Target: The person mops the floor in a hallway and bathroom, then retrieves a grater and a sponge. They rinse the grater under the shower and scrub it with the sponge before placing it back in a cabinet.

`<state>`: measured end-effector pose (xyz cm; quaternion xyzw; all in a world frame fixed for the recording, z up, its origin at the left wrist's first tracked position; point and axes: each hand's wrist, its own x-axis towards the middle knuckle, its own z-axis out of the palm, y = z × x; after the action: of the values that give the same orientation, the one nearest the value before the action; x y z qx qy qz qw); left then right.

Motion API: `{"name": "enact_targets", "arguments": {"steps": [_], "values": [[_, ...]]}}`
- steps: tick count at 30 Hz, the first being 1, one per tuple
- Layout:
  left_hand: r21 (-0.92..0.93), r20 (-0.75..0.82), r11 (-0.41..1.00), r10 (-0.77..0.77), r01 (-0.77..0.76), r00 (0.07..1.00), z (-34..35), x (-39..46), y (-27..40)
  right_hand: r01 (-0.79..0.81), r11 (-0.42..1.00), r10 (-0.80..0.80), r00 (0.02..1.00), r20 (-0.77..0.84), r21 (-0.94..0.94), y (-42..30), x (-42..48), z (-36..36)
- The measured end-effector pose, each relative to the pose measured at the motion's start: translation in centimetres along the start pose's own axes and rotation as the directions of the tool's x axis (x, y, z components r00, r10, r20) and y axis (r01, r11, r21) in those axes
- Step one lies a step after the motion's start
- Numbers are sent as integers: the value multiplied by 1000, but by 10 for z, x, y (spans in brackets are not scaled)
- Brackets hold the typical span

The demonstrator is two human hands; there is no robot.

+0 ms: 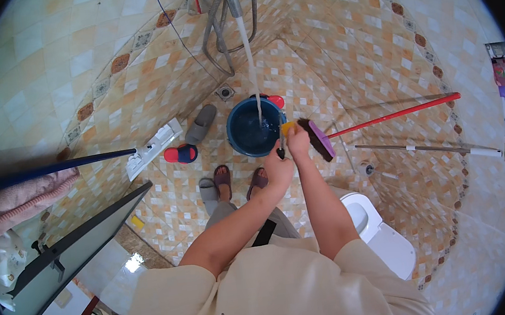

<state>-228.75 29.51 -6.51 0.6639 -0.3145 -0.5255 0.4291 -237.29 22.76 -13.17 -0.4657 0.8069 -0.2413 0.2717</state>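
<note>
My left hand point(279, 166) grips the black handle point(281, 153) of a narrow metal tool, perhaps a knife, whose slim shaft or blade points away from me. Close beside it on the right, my right hand point(298, 142) pinches a yellow sponge point(288, 127) against or near the metal. Both hands are at the near right rim of a blue plastic bucket point(238, 144) on the tiled floor. Water point(249, 56) streams from a metal faucet point(232, 2) into the bucket, which has water in it.
A purple broom point(323, 138) with a red handle and a metal pole point(390, 146) lean at the right, above a white toilet point(393, 246). At left are a flat mop point(154, 147), a grey slipper point(201, 123), a small red-and-blue slipper point(180, 154) and a glass door point(82, 253).
</note>
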Motion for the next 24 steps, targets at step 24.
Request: {"name": "enact_targets", "arguments": {"steps": [24], "values": [[-509, 160, 822, -202, 256, 966, -37, -6, 10, -741, -282, -101, 654, 749, 609, 6, -27, -103]]}}
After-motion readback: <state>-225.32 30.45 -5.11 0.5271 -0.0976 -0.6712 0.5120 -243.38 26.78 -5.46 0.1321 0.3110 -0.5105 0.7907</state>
